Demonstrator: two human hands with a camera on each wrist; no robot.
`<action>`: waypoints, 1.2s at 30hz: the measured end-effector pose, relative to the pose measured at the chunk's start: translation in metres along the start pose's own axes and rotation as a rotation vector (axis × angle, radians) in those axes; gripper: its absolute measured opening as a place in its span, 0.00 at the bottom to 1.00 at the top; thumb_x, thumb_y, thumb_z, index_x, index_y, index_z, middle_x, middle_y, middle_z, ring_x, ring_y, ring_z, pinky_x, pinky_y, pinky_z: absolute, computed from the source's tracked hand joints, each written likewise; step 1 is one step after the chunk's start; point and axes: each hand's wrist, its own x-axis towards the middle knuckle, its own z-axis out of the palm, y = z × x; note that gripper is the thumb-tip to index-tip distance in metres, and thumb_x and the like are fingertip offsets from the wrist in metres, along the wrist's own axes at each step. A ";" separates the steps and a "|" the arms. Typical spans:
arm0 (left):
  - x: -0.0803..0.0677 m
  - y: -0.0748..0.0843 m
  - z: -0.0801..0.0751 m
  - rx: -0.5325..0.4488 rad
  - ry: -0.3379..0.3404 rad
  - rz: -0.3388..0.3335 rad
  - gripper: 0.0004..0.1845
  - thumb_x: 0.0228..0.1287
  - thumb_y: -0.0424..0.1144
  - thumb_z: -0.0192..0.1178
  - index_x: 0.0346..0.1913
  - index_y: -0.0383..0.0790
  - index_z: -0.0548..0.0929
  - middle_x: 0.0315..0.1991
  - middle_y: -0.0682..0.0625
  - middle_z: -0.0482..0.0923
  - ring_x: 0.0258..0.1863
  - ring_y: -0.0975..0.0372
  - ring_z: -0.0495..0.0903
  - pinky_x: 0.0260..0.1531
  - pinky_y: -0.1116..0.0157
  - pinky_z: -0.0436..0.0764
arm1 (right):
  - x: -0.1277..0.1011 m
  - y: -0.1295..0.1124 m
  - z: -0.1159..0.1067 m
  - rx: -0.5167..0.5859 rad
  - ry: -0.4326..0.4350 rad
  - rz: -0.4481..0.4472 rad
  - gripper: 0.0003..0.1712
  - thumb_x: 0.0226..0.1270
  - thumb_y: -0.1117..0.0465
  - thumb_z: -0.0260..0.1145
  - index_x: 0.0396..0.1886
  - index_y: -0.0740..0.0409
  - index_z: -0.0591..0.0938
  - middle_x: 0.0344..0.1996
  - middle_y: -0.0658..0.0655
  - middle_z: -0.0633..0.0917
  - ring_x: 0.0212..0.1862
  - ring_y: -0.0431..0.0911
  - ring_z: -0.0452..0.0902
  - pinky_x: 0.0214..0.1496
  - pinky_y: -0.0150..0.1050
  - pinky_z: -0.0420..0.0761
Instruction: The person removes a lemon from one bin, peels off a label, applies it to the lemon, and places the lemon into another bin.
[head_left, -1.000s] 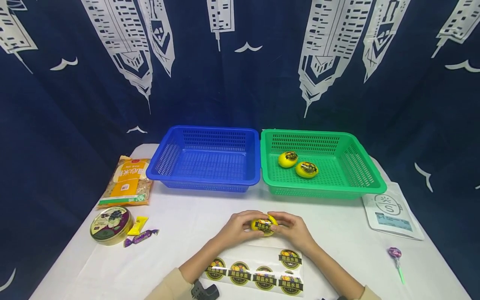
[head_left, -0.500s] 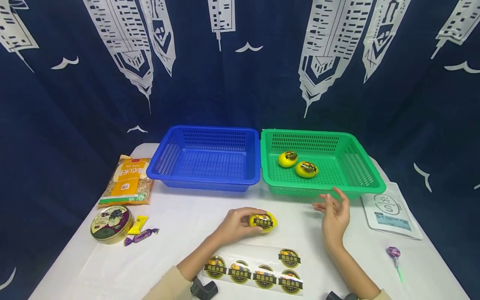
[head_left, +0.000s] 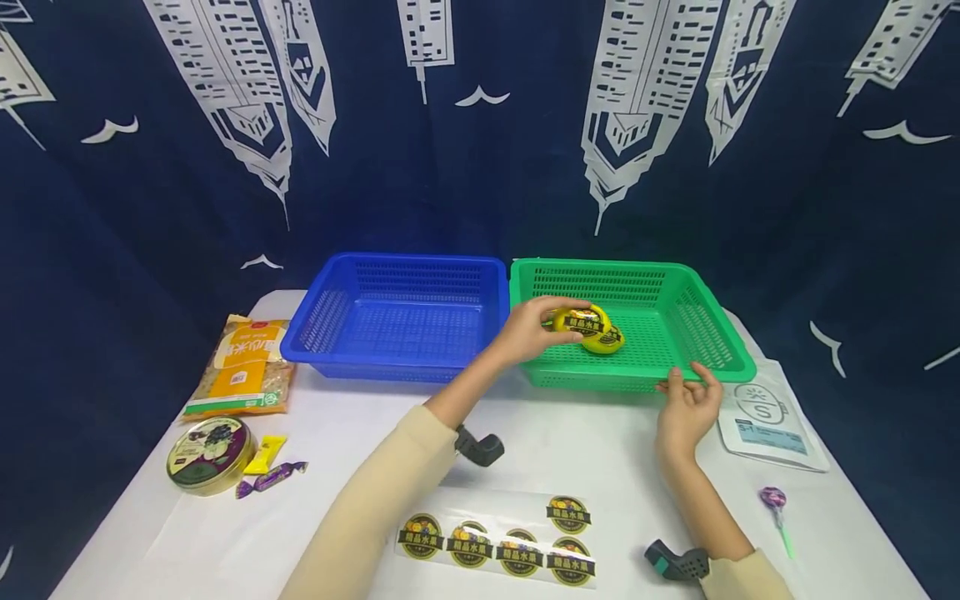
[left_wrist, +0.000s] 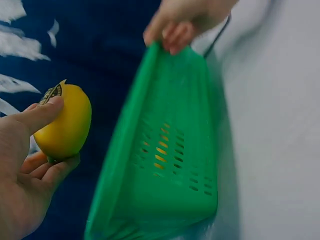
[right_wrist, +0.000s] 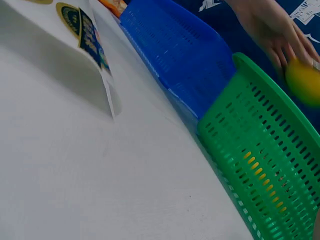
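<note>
Left hand (head_left: 528, 329) grips stickered yellow plastic lemon (head_left: 573, 321) above green slatted plastic basket (head_left: 716, 333), long axis left-right; right hand (head_left: 690, 404), fingers relaxed, touches basket's near rim

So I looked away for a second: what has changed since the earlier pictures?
The left hand carried the stickered lemon from the table up over the green basket. The right hand let go and now touches the basket's front rim. Sticker sheet and blue basket stayed.
</note>
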 end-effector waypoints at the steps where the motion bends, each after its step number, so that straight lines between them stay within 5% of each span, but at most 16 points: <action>1: 0.011 -0.004 0.005 -0.002 -0.016 -0.031 0.24 0.52 0.41 0.68 0.55 0.51 0.79 0.54 0.53 0.76 0.49 0.65 0.74 0.41 0.74 0.77 | 0.000 0.000 -0.001 -0.012 0.002 -0.005 0.22 0.63 0.66 0.60 0.56 0.64 0.67 0.29 0.57 0.71 0.28 0.42 0.75 0.35 0.27 0.80; 6: 0.047 -0.025 0.025 0.088 -0.105 -0.151 0.24 0.50 0.40 0.70 0.54 0.53 0.80 0.53 0.53 0.77 0.47 0.63 0.75 0.37 0.75 0.75 | 0.000 0.001 -0.004 -0.051 -0.016 -0.035 0.22 0.64 0.66 0.59 0.57 0.63 0.67 0.28 0.57 0.71 0.29 0.42 0.75 0.36 0.27 0.80; 11: 0.055 -0.039 0.032 0.179 -0.185 -0.250 0.24 0.47 0.38 0.72 0.51 0.52 0.82 0.52 0.53 0.77 0.49 0.63 0.73 0.41 0.74 0.71 | -0.002 0.004 -0.002 -0.049 -0.035 -0.047 0.22 0.65 0.66 0.58 0.57 0.66 0.66 0.29 0.57 0.71 0.30 0.43 0.75 0.36 0.28 0.80; 19: 0.067 -0.045 0.051 0.261 -0.283 -0.292 0.24 0.50 0.40 0.70 0.53 0.53 0.81 0.58 0.53 0.73 0.60 0.58 0.67 0.62 0.62 0.63 | 0.000 0.005 -0.003 -0.036 -0.024 -0.075 0.20 0.65 0.66 0.58 0.56 0.62 0.67 0.29 0.57 0.70 0.30 0.44 0.75 0.36 0.28 0.80; 36: 0.070 -0.051 0.059 0.285 -0.280 -0.418 0.23 0.55 0.39 0.66 0.55 0.54 0.79 0.62 0.52 0.69 0.63 0.55 0.63 0.61 0.61 0.66 | -0.004 0.005 -0.002 -0.080 -0.052 -0.090 0.23 0.67 0.63 0.56 0.59 0.65 0.64 0.29 0.57 0.70 0.31 0.45 0.75 0.36 0.29 0.79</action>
